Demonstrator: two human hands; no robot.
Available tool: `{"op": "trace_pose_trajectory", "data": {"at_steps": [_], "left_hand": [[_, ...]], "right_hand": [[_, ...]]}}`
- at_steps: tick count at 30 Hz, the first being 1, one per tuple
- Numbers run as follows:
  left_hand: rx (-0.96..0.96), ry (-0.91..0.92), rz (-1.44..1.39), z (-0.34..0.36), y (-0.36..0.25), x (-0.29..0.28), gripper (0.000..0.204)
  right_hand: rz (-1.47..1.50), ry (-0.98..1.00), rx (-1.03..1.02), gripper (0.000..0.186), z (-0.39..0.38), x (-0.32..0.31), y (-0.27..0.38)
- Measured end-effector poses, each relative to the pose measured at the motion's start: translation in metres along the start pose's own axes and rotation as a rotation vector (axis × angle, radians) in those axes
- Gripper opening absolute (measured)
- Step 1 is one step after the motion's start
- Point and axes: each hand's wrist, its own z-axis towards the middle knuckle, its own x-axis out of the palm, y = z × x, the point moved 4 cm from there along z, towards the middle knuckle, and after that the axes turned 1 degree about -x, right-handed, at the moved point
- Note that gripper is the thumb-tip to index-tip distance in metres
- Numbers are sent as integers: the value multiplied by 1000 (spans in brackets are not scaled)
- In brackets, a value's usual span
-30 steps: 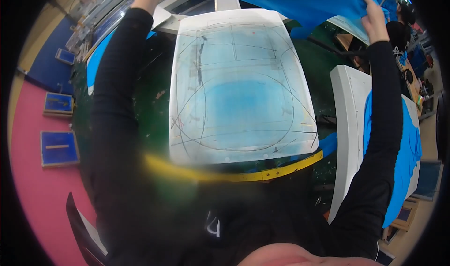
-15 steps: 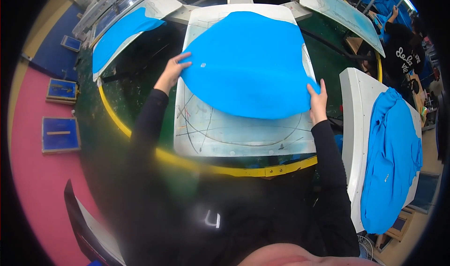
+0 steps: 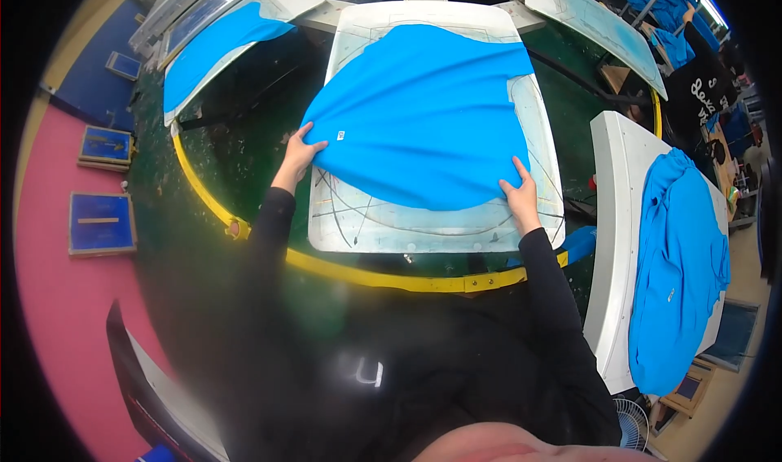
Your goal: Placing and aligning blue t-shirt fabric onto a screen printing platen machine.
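A blue fabric piece with a small light mark lies spread over a white board with drawn lines and pale blue staining; soft creases fan across the fabric. My left hand grips the fabric's left edge, thumb on top. My right hand holds its lower right edge, thumb and forefinger on the cloth. The board's lower part shows below the fabric.
Other boards surround this one: one at left with blue fabric, a bare one at upper right, one at right with heaped blue fabric. A yellow rail curves nearby. A co-worker stands at right; framed screens sit at left.
The fabric came down from high up onto the board and now lies lower and more creased. My hands moved down with it, the right one also shifting left.
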Motion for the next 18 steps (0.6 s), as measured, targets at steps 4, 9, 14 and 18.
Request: {"op": "trace_pose_trajectory", "data": {"at_steps": [4, 9, 14, 18], "left_hand": [[-7, 32, -27, -24, 8, 2, 74], [-23, 38, 30, -43, 12, 4, 74], [-69, -4, 19, -52, 19, -2, 76], [-8, -17, 97, -58, 28, 3, 77]], "right_hand": [[35, 121, 61, 65, -9, -17, 8], [124, 168, 29, 69, -28, -44, 26], [22, 264, 56, 74, -37, -45, 22], [46, 266, 125, 76, -42, -48, 11]]}}
